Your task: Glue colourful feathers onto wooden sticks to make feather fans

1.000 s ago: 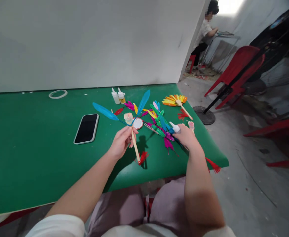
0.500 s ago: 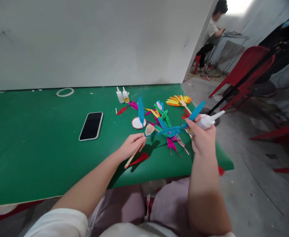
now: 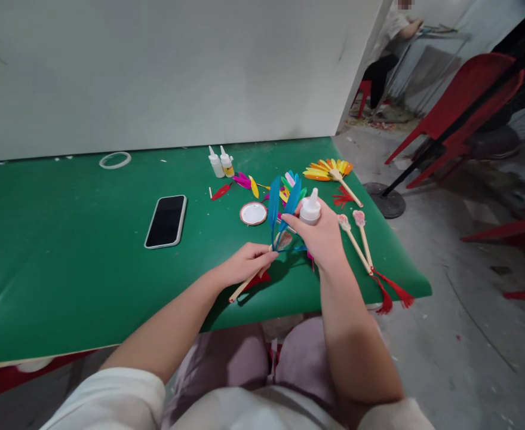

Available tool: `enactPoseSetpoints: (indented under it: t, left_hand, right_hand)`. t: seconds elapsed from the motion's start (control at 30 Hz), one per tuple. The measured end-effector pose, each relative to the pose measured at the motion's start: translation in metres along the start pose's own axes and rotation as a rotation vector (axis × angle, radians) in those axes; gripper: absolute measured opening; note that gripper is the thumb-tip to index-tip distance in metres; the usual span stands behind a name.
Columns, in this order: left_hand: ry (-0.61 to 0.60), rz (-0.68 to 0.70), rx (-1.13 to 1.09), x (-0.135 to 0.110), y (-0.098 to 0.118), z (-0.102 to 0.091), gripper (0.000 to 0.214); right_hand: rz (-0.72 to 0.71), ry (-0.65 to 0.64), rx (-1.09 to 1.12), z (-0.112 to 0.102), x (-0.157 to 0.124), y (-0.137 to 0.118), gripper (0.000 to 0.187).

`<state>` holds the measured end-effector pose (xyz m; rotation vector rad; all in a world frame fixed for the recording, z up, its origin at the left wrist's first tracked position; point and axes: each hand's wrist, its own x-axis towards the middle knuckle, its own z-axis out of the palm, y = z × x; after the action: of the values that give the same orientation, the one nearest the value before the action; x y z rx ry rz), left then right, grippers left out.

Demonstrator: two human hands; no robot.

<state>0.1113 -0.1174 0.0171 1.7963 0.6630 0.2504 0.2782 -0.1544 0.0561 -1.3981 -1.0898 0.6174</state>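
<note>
My left hand [image 3: 246, 263] is closed on a thin wooden stick [image 3: 243, 287] whose small rounded head [image 3: 284, 240] carries blue feathers [image 3: 273, 206] standing upward. My right hand [image 3: 319, 236] grips a small white glue bottle [image 3: 310, 207], nozzle up, and its fingertips pinch another blue feather [image 3: 292, 200] right beside the stick's head. Both hands hover just above the green table [image 3: 65, 263] near its front right part. A red tassel [image 3: 258, 279] hangs at the stick's lower end under my left hand.
A black phone [image 3: 166, 220] lies left of my hands. A round white lid [image 3: 253, 212], loose coloured feathers [image 3: 248, 182], two small bottles [image 3: 221, 162], a yellow-orange feather fan [image 3: 327, 170] and two tasselled sticks [image 3: 361, 245] lie around. A white ring [image 3: 114, 159] sits far back. Red chairs [image 3: 459, 95] and another person [image 3: 390, 48] are right.
My right hand has come back in from the right with the bottle and a blue feather, now upright against the stick's head. The left hand turned the stick so its feathers point up.
</note>
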Motion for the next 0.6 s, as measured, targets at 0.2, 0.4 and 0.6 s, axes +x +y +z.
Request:
enactPoseSetpoints:
  t: [0.2, 0.4, 0.6]
  left_hand:
    - [-0.037, -0.008, -0.004, 0.0005, -0.0029, 0.0014, 0.046]
    - [-0.071, -0.013, -0.021, 0.0002, -0.0053, 0.0021, 0.045]
    - [-0.057, -0.002, -0.002, -0.0003, -0.0031, 0.0037, 0.048]
  right_hand:
    - [-0.011, -0.049, 0.017, 0.0009, 0.0014, 0.0002, 0.023]
    - [-0.052, -0.085, -0.032, -0.0012, 0.0001, 0.0014, 0.021]
    - [-0.050, -0.136, -0.029, 0.0002, -0.0010, -0.0008, 0.022]
